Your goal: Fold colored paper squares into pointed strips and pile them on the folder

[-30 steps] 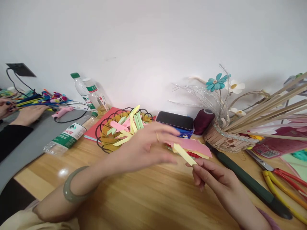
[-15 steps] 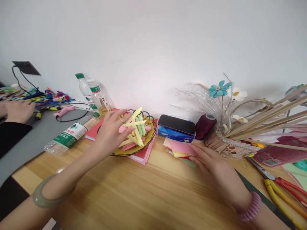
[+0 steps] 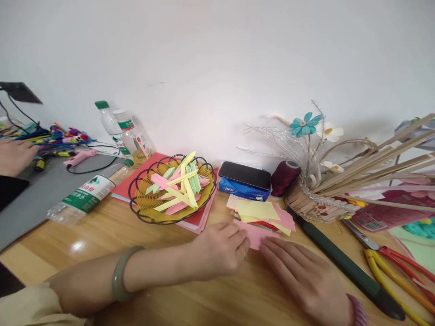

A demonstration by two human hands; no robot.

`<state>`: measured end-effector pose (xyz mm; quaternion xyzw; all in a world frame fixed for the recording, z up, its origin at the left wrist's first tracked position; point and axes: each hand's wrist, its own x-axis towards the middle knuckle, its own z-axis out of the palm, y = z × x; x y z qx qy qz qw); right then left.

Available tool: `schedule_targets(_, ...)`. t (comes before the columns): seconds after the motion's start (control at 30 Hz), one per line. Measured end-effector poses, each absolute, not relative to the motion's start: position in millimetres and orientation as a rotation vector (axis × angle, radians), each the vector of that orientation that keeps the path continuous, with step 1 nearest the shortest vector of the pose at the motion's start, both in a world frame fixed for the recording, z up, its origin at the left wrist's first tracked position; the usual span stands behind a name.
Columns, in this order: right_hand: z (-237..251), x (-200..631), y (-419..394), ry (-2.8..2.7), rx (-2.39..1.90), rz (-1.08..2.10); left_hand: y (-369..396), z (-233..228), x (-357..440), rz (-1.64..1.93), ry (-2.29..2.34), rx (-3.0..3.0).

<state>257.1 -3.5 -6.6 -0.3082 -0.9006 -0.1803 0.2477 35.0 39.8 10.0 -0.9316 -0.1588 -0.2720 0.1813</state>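
Observation:
A pink paper sheet lies flat on the wooden table in front of a stack of coloured paper squares. My left hand rests on the sheet's left edge, fingers curled down onto it. My right hand lies flat with its fingertips on the sheet's near right edge. A black wire basket with a yellow liner holds several folded pink, green and yellow paper strips; it stands to the left of the stack.
A phone on a blue tissue pack, a maroon thread spool, a woven pot of craft flowers and sticks, a dark green knife and yellow-handled pliers stand right. Water bottles lie left. Another person's hand works far left.
My left hand left the basket after dropping the yellow strip there and came back to the table. My right hand drew a pink sheet off the stack; both hands now press on it.

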Motion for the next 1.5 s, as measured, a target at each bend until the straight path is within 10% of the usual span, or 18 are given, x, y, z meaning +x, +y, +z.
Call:
schedule_targets(0.6,2,261,-29,-2.170,-1.470,0.421,22,4,25,-0.931,-1.464,-3.305)
schedule_targets(1.5,-14,255,-31,-1.906,-1.960,0.400,45,3,38,-0.283,-1.916,-3.251)
